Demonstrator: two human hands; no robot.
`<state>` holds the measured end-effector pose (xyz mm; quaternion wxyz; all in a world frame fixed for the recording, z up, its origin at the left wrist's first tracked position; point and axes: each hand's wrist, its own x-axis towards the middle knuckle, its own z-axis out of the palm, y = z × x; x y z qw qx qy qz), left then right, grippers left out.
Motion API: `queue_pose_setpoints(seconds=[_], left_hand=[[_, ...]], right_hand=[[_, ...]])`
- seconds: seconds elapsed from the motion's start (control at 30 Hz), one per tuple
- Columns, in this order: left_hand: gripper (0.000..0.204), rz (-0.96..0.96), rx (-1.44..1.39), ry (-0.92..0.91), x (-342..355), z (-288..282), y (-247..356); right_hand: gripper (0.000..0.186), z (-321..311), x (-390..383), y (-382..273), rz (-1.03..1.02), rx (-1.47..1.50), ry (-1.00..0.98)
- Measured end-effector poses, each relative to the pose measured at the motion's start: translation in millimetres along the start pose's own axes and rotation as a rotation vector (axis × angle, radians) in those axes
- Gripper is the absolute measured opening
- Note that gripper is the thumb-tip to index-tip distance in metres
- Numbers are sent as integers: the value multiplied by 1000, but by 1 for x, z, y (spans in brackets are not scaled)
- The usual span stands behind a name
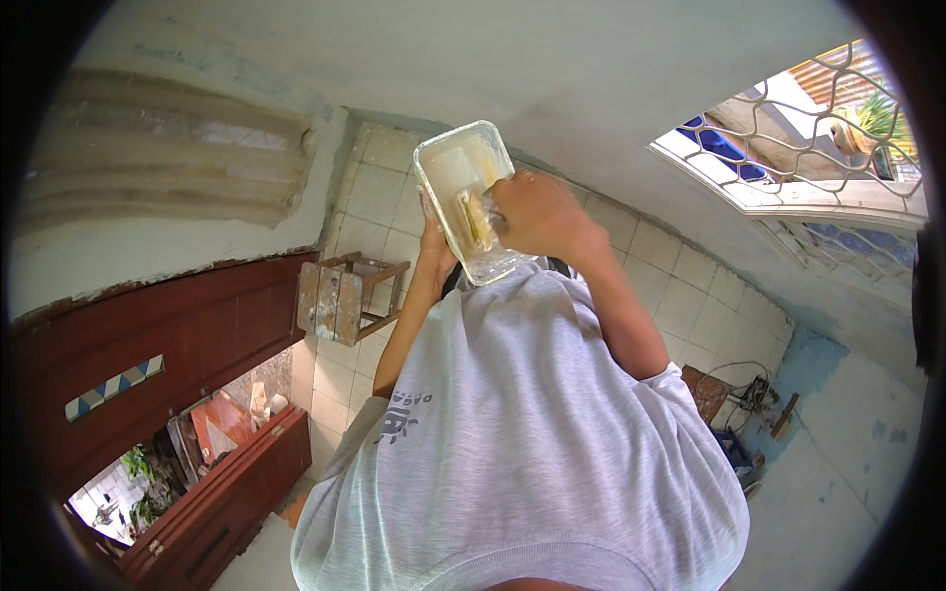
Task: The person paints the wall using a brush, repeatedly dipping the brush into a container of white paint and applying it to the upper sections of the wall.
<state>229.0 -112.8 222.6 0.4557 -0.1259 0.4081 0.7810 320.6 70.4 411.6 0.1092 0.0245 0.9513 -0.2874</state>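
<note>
An oblong, pale plastic tub [463, 163] is held up in front of my chest, tilted so that its inside shows. White and yellowish smears coat its inner walls. My left hand [435, 236] grips the tub's left side, with the fingers partly hidden behind it. Reaching in over the right rim, my right hand [542, 212] is closed and somewhat blurred. At its fingers, inside the tub, is a yellowish piece smeared with white [476, 219]; its kind is unclear.
A worn wooden stool [340, 300] stands on the tiled floor [370, 231] to the left. Beyond it is a dark red door [197, 345]. A window with a metal grille [788, 148] is at upper right. Tangled black cables [754, 394] lie by the right wall.
</note>
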Motion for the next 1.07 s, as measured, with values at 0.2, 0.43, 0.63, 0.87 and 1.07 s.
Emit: queue_pose_setpoints(seconds=[0.2, 0.43, 0.63, 0.87, 1.07], left_hand=[[87, 45, 20, -11, 2, -3, -4], [86, 48, 34, 52, -5, 4, 5], [83, 32, 21, -87, 4, 2, 6], [89, -9, -75, -56, 10, -25, 5], [87, 2, -110, -96, -6, -3, 11]], right_hand=[[22, -6, 6, -9, 134, -1, 207], [23, 17, 8, -2, 0, 4, 19], [25, 3, 13, -10, 110, -1, 166], [25, 11, 12, -9, 1, 12, 7], [26, -6, 8, -15, 152, -2, 157]])
